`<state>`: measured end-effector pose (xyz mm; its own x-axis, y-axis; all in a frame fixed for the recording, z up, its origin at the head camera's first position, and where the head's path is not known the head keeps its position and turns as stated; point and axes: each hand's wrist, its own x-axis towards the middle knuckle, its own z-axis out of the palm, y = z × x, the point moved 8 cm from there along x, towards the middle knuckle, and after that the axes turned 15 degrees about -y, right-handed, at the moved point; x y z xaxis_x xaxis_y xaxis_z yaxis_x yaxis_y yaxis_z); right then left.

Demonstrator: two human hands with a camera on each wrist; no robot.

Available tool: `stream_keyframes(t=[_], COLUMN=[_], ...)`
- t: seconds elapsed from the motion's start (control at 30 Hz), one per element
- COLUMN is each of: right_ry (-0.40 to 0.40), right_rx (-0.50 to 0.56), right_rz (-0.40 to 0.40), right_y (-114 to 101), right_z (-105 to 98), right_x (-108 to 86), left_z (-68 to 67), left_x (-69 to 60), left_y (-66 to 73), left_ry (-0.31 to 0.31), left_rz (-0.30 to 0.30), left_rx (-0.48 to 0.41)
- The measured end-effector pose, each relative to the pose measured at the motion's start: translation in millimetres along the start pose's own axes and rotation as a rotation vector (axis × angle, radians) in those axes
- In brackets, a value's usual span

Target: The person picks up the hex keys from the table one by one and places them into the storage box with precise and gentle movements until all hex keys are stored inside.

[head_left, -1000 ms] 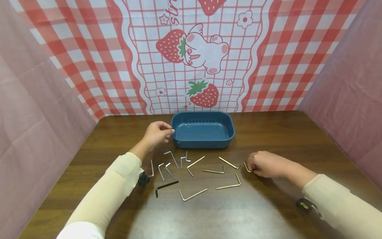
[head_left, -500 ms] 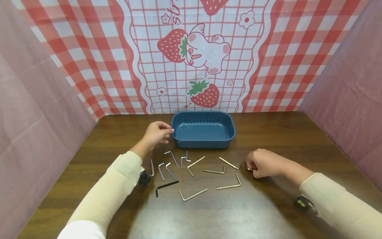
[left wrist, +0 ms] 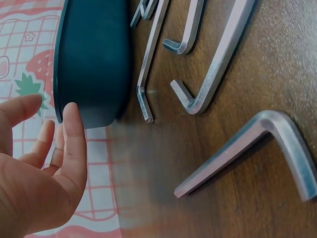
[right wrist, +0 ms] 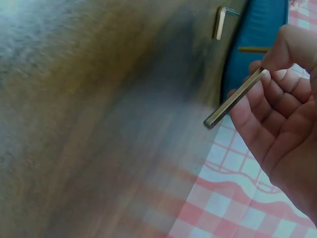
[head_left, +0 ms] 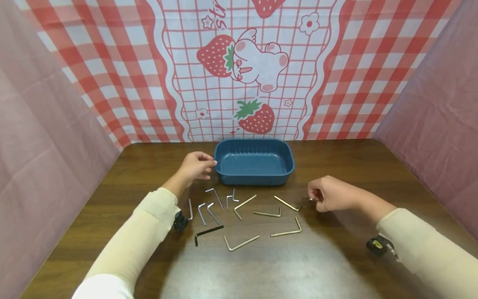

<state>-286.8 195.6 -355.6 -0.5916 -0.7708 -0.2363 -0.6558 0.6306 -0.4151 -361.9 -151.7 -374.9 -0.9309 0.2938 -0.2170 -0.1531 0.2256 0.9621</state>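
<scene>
My right hand point(head_left: 333, 194) pinches a brass-coloured hex key point(right wrist: 232, 101) between thumb and fingers, above the table right of the blue bin point(head_left: 254, 180). In the right wrist view one arm of the key sticks out below the fingers, while its bend is partly covered. At the bin's left end is my left hand point(head_left: 195, 166), its fingertips at the rim. The left wrist view has thumb and fingers point(left wrist: 74, 126) apart and fairly straight near the bin's edge; whether they touch it I cannot tell.
Several silver hex keys point(head_left: 213, 214) lie below the left hand, with a black hex key point(head_left: 209, 231) nearer me. Several brass-coloured hex keys point(head_left: 285, 234) are spread across the middle. A checked strawberry cloth point(head_left: 257, 118) hangs behind the wooden table point(head_left: 239, 274).
The brass-coloured hex key at the right was against the table; my right hand has gripped it and raised it slightly. My left hand stays at the bin.
</scene>
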Motion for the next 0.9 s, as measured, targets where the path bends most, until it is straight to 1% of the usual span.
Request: stream_keyframes(t=[0.1,0.2,0.37,0.47,0.6,0.73,0.9], right_ry=[-0.025,-0.047,-0.067,-0.069,-0.086,-0.129,-0.187], right_rx=[0.078,0.141,0.201,0.208,0.215,0.21,0.193], right_rz=[0.004,-0.012,-0.049,-0.078,-0.087,-0.074,-0.065], right_y=[4.5,7.0,8.0,5.7,1.5,-3.3,-11.1], right_z=[-3.3,-6.9,-14.3,-21.1,-31.8,-43.0,-58.4], right_x=[0.5,0.4,0.3,0.9,3.8,9.6,19.6], left_z=[0.4,0.7,2.8,4.7,9.1,14.7,18.1], left_x=[1.4,2.0,3.2,5.3,9.2,12.1,13.9], left_y=[-1.7,-3.0,-4.7,-5.6,-6.7,-8.9,-12.0], left_ry=[-0.008,-0.013,-0.026,-0.042,-0.088,-0.143,-0.172], left_rz=[-0.012,-0.02,-0.025,-0.025,-0.021,-0.027,-0.04], left_rx=[-0.005,-0.01,-0.018,-0.05,-0.138,-0.212,-0.255])
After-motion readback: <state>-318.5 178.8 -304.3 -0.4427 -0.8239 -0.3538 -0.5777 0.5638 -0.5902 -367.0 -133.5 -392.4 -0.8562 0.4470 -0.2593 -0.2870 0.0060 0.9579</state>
